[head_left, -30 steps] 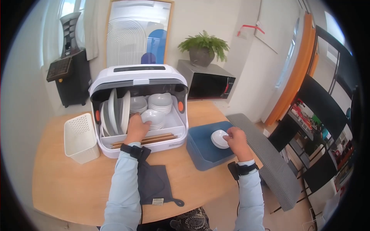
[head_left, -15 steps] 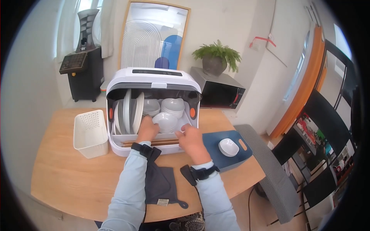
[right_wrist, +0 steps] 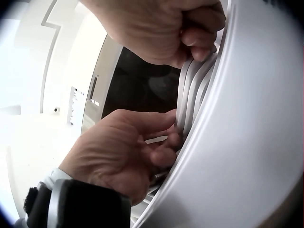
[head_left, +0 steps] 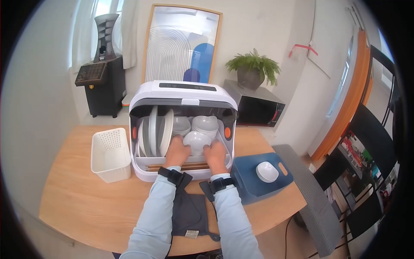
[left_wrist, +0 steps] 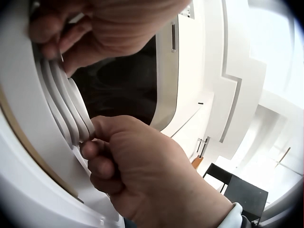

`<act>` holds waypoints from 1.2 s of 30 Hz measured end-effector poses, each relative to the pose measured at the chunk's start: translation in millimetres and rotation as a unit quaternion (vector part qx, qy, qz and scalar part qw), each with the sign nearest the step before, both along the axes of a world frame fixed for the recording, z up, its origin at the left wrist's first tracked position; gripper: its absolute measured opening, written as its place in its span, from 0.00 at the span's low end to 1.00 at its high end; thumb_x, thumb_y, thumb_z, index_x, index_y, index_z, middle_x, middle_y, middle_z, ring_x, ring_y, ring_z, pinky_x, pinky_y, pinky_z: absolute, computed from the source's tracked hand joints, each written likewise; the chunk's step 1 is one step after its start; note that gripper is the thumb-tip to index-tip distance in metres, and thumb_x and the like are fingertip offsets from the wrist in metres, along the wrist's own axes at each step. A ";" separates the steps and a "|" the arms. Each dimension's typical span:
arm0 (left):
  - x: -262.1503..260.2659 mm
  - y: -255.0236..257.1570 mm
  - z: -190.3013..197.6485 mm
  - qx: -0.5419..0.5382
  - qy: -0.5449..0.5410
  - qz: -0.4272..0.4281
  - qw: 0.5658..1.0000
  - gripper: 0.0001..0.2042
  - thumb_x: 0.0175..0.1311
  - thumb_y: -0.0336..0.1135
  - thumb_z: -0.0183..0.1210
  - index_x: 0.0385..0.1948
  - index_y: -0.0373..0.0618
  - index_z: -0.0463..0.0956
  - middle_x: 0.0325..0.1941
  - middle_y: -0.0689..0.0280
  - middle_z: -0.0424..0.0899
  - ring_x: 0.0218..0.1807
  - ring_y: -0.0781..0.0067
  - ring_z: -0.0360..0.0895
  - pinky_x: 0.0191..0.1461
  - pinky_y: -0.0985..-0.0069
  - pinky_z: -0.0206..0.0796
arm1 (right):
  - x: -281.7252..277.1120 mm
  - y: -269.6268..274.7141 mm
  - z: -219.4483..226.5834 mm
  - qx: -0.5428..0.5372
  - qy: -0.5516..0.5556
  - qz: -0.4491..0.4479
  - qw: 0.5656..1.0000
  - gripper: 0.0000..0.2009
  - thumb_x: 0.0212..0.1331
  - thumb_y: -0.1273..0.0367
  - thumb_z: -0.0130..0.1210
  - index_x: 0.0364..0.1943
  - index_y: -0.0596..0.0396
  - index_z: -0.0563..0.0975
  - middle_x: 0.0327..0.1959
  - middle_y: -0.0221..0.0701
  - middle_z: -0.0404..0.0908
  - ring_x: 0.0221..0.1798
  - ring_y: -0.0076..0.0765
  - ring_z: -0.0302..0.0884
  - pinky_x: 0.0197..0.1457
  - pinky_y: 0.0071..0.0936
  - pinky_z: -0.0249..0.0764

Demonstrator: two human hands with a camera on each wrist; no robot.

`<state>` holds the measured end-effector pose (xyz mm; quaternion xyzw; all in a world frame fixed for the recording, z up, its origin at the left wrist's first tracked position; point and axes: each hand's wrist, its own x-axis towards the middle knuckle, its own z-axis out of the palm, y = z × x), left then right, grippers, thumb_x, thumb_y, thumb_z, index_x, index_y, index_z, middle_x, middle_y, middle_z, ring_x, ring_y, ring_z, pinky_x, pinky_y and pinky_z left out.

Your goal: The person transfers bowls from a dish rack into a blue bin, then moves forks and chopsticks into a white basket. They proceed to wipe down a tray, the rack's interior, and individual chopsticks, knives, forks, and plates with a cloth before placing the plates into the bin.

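My left hand (head_left: 177, 152) and right hand (head_left: 215, 156) grip opposite sides of a stack of white bowls (head_left: 197, 140) at the front of an open white countertop dishwasher (head_left: 230, 108). In the left wrist view the stacked bowls (left_wrist: 66, 104) lie between the two hands, with thumbs at the rim of the top one. The right wrist view shows the bowls (right_wrist: 192, 85) from the other side. Behind them stand another white bowl stack (head_left: 205, 123) and grey bowls (head_left: 181, 125). Plates (head_left: 166, 131) stand upright left of my left hand. Chopsticks (head_left: 189, 165) lie along the front compartment, partly hidden by my wrists.
Right of the dishwasher, a blue bin (head_left: 246, 183) holds small white square bowls (head_left: 267, 172). A white perforated basket (head_left: 111, 164) stands on the left. A dark grey cloth (head_left: 189, 216) lies in front. Behind are a microwave (head_left: 258, 108) and a potted fern (head_left: 252, 71).
My right hand has let go of the small bowl in the blue bin and moved left to the bowl stack. My left hand stays at the stack. The head view has shifted left.
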<state>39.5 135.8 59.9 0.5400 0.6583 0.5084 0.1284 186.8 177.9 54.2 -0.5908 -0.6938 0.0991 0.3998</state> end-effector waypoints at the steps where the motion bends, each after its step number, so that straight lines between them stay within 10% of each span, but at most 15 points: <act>1: 0.9 -2.6 3.5 -0.021 -0.012 -0.013 1.000 0.17 0.49 0.31 0.62 0.40 0.30 0.76 0.43 0.40 0.80 0.49 0.40 0.77 0.53 0.60 0.68 | 0.3 0.7 -1.0 0.014 -0.005 -0.002 1.000 0.14 0.50 0.68 0.57 0.34 0.69 0.76 0.31 0.59 0.80 0.38 0.66 0.79 0.45 0.52 0.74; 13: -2.7 12.9 -11.2 0.027 -0.050 -0.022 0.998 0.13 0.51 0.30 0.64 0.36 0.31 0.78 0.34 0.46 0.82 0.41 0.44 0.80 0.46 0.62 0.70 | 3.2 -8.6 18.3 0.124 0.057 0.003 0.991 0.09 0.53 0.70 0.55 0.29 0.66 0.76 0.29 0.56 0.79 0.37 0.65 0.78 0.42 0.52 0.73; 19: 3.7 13.3 -5.1 0.173 -0.042 -0.037 0.983 0.08 0.55 0.24 0.60 0.35 0.32 0.76 0.23 0.60 0.79 0.25 0.70 0.78 0.29 0.75 0.69 | 5.7 -12.0 25.0 0.191 0.090 0.016 0.977 0.08 0.58 0.70 0.54 0.34 0.63 0.74 0.26 0.54 0.79 0.33 0.64 0.78 0.39 0.53 0.71; 22: 11.1 0.4 12.4 0.097 -0.228 -0.119 0.962 0.06 0.58 0.21 0.56 0.35 0.34 0.71 0.23 0.61 0.78 0.21 0.76 0.76 0.21 0.80 0.65 | 5.8 -15.6 30.5 0.194 0.128 0.018 0.973 0.08 0.59 0.70 0.54 0.33 0.63 0.74 0.28 0.52 0.80 0.34 0.63 0.78 0.39 0.49 0.72; 32: 14.6 -12.5 31.8 0.126 -0.344 -0.204 0.908 0.07 0.58 0.20 0.55 0.34 0.39 0.66 0.25 0.61 0.78 0.21 0.75 0.76 0.18 0.82 0.62 | 15.1 -13.4 38.1 0.172 0.210 0.041 0.962 0.09 0.59 0.68 0.57 0.33 0.62 0.76 0.23 0.41 0.78 0.26 0.39 0.75 0.34 0.34 0.70; 35: 16.1 -13.7 33.8 0.127 -0.351 -0.212 0.903 0.08 0.57 0.20 0.55 0.34 0.39 0.66 0.26 0.61 0.78 0.21 0.74 0.77 0.18 0.82 0.62 | 17.1 -20.8 47.6 0.165 0.227 0.051 0.959 0.08 0.60 0.67 0.57 0.33 0.60 0.78 0.26 0.50 0.79 0.31 0.58 0.78 0.34 0.43 0.71; 36: 16.4 -14.1 36.0 0.128 -0.354 -0.213 0.902 0.08 0.57 0.19 0.55 0.34 0.39 0.65 0.25 0.60 0.77 0.20 0.73 0.77 0.17 0.82 0.62 | 17.5 -20.4 48.3 0.171 0.229 0.053 0.957 0.09 0.60 0.67 0.57 0.33 0.61 0.78 0.24 0.46 0.77 0.28 0.49 0.75 0.32 0.39 0.69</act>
